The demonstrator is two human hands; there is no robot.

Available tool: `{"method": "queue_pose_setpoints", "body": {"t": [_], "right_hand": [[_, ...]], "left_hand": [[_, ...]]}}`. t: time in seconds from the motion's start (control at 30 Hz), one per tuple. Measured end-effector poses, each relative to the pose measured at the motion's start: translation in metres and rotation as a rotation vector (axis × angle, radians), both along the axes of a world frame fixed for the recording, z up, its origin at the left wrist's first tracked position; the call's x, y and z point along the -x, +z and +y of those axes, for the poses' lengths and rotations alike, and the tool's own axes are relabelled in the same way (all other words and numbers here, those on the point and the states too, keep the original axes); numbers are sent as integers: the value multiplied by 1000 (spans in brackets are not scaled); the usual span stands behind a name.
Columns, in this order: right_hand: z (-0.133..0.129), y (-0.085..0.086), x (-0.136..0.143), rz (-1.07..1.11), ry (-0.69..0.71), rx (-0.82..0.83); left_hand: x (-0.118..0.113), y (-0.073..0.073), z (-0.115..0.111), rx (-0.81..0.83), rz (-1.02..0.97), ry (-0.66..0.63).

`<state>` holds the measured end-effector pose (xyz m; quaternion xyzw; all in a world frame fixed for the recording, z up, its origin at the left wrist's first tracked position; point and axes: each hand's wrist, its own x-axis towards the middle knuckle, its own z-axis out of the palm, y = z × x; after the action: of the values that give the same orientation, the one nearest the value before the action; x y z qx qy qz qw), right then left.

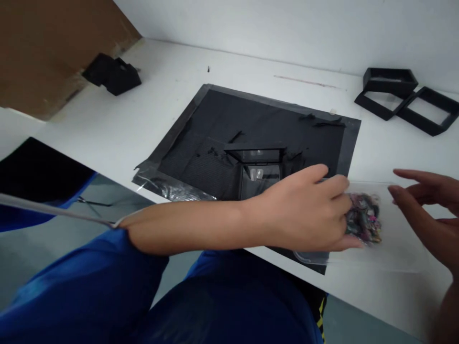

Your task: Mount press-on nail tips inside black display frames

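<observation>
My left hand [311,210] reaches across to the right, palm down, its fingers apart beside a heap of small multicoloured pieces [364,217]. Those pieces lie in a clear plastic bag or tray [398,243]. To the right of it, my right hand [430,205] is raised with thumb and fingers spread, holding nothing. A black frame-like case [260,155] with a clear pane stands open on a black mat [201,138], left of my left hand. My left forearm hides part of the mat.
Black rectangular frames [390,79] sit at the back right. Other black parts [116,76] lie at the back left by a brown board [53,52]. Crumpled clear film [179,188] rests on the mat's front edge, near the table edge.
</observation>
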<state>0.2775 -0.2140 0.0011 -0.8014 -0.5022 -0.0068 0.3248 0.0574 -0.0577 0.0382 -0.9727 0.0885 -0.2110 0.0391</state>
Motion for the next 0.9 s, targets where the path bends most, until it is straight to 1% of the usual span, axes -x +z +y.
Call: {"method": "queue_pose_setpoints", "body": {"t": [0.03,0.13,0.27,0.33,0.43,0.53,0.73,0.83,0.9], "right_hand": [[2,3,4,8,-10,10],[6,5,11,-2,-14,15],[7,5,17,-42,3,38],[7,6,19,-61,29,36],[6,7,19,-87,49,25],[6,9,17,-112,38,28],[5,9,18,-81,48,50],[4,7,15,-84,59,52],[3,6,13,-91,68,53]], "left_hand": [[-8,1,-4,26,62,39],[-25,1,-13,23,184,64],[-32,0,-23,45,381,192],[-32,0,-25,56,446,223],[-33,0,-26,55,459,227],[-32,0,-24,76,415,212],[-23,3,-11,101,351,192],[-19,5,-3,152,360,179],[-17,5,0,217,357,170]]}}
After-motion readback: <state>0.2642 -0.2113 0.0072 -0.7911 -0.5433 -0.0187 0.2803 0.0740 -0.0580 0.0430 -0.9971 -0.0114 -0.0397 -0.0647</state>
